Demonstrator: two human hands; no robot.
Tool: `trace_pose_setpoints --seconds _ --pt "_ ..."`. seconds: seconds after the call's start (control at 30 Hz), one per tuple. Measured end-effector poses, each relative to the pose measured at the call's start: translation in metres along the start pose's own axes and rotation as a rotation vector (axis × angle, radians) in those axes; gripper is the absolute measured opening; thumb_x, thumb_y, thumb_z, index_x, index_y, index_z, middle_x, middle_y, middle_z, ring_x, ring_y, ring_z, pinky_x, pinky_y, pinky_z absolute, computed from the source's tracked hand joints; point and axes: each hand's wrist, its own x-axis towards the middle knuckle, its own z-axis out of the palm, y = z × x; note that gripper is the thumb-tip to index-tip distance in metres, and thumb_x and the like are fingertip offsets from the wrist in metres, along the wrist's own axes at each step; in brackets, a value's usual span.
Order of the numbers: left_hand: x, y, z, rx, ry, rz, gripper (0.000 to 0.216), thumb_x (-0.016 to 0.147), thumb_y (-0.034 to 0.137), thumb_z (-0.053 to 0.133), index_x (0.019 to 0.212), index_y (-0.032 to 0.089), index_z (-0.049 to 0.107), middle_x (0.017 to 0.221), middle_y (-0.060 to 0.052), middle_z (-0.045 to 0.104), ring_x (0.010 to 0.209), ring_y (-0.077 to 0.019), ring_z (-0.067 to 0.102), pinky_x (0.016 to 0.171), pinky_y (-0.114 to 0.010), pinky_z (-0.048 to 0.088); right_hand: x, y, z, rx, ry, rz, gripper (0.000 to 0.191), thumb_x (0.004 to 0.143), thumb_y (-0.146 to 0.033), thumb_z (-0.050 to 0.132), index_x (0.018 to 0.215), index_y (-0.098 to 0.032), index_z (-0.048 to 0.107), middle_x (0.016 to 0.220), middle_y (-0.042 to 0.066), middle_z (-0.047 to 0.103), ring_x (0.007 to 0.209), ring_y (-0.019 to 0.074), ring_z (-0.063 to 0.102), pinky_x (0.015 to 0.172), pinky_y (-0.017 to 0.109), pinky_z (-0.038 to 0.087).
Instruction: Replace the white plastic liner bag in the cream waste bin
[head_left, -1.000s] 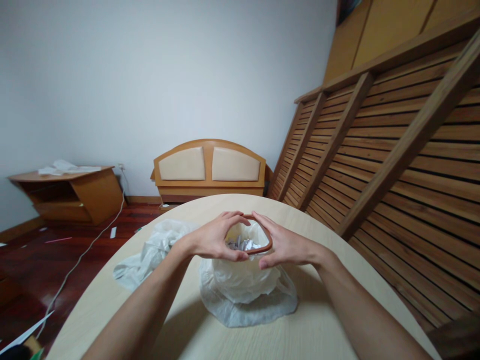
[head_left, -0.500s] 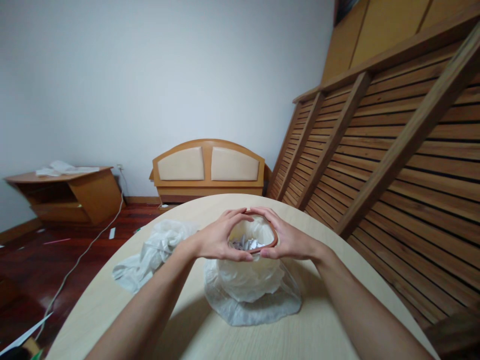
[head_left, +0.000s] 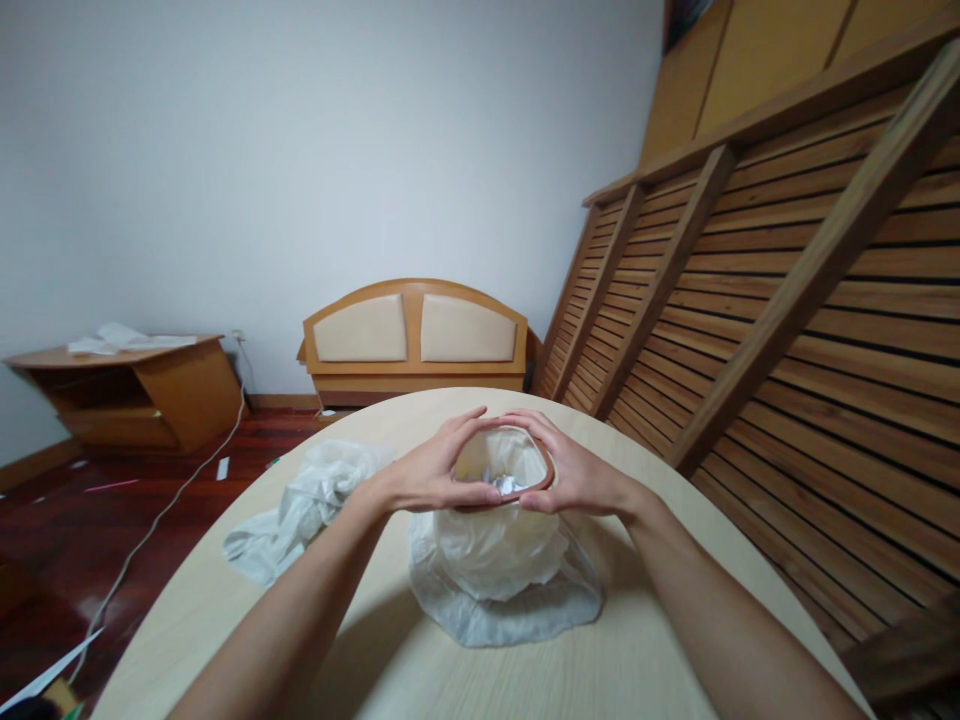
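A small bin with a brown rim (head_left: 549, 466), lined with a whitish plastic bag (head_left: 499, 560), stands on the round table. The bag's loose skirt hangs over the outside and spreads on the tabletop. Crumpled silvery-white scraps (head_left: 508, 484) lie inside. My left hand (head_left: 439, 468) curves round the rim's left side, thumb along the near edge, index finger at the far edge. My right hand (head_left: 566, 468) is wrapped round the right side, its thumb pressing the near edge. The bin's body is hidden under the bag.
A crumpled white plastic bag (head_left: 322, 500) lies on the pale round table (head_left: 600, 650) by my left forearm. Slatted wooden panels (head_left: 750, 330) lean at the right. Behind stand a headboard (head_left: 414, 350) and a low cabinet (head_left: 191, 400). A cable (head_left: 165, 505) crosses the floor.
My left thumb has shifted up along the near edge and the left index finger has risen slightly at the far edge. The right hand and the bin stay nearly in place.
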Motion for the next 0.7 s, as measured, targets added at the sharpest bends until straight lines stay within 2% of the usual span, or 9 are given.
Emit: trace_pose_setpoints --seconds 0.13,0.23,0.33,0.4,0.6,0.7 --pt "0.004 -0.003 0.004 -0.066 0.146 -0.104 0.051 0.100 0.053 0.043 0.136 0.017 0.053 0.145 -0.016 0.055 0.136 -0.0280 0.051 0.117 -0.048 0.037 0.001 -0.001 0.002 0.016 0.014 0.007 0.094 0.067 -0.062 0.081 0.144 -0.021 0.045 0.147 0.016 0.041 0.143 0.0351 0.036 0.121 0.054 0.025" --pt "0.010 -0.013 0.008 -0.142 0.265 -0.184 0.039 0.101 0.038 0.043 0.127 0.014 0.057 0.128 -0.016 0.068 0.120 -0.0255 0.063 0.107 -0.044 0.048 0.002 0.000 0.005 0.030 0.018 -0.003 0.093 0.067 -0.062 0.081 0.143 -0.021 0.046 0.147 0.016 0.043 0.142 0.0346 0.037 0.121 0.054 0.025" --pt "0.017 -0.023 0.012 -0.183 0.347 -0.235 0.030 0.093 0.020 0.049 0.119 0.013 0.063 0.119 -0.014 0.073 0.112 -0.0238 0.068 0.103 -0.040 0.051 0.003 0.003 0.007 0.027 0.029 -0.022 0.091 0.067 -0.063 0.080 0.141 -0.020 0.048 0.145 0.016 0.045 0.139 0.0343 0.041 0.120 0.054 0.028" --pt "0.020 -0.027 0.013 -0.201 0.381 -0.272 0.026 0.088 0.014 0.053 0.108 0.013 0.070 0.114 -0.012 0.076 0.108 -0.0233 0.070 0.100 -0.037 0.053 0.004 0.004 0.007 0.021 0.036 -0.027 0.090 0.068 -0.063 0.080 0.140 -0.019 0.049 0.144 0.017 0.046 0.139 0.0342 0.041 0.119 0.053 0.028" --pt "0.024 -0.029 0.014 -0.237 0.452 -0.366 0.022 0.085 0.012 0.059 0.099 0.011 0.076 0.105 -0.012 0.079 0.097 -0.0238 0.074 0.091 -0.034 0.057 0.003 0.002 0.007 0.036 0.038 -0.017 0.092 0.068 -0.066 0.080 0.142 -0.022 0.048 0.148 0.015 0.045 0.141 0.0341 0.041 0.120 0.053 0.028" --pt "0.024 -0.030 0.014 -0.248 0.481 -0.394 0.023 0.085 0.012 0.059 0.098 0.011 0.078 0.104 -0.012 0.080 0.096 -0.0236 0.075 0.091 -0.034 0.058 0.001 0.000 0.005 0.051 0.011 0.052 0.109 0.060 -0.067 0.085 0.149 -0.021 0.041 0.154 0.017 0.040 0.145 0.0357 0.036 0.122 0.055 0.024"
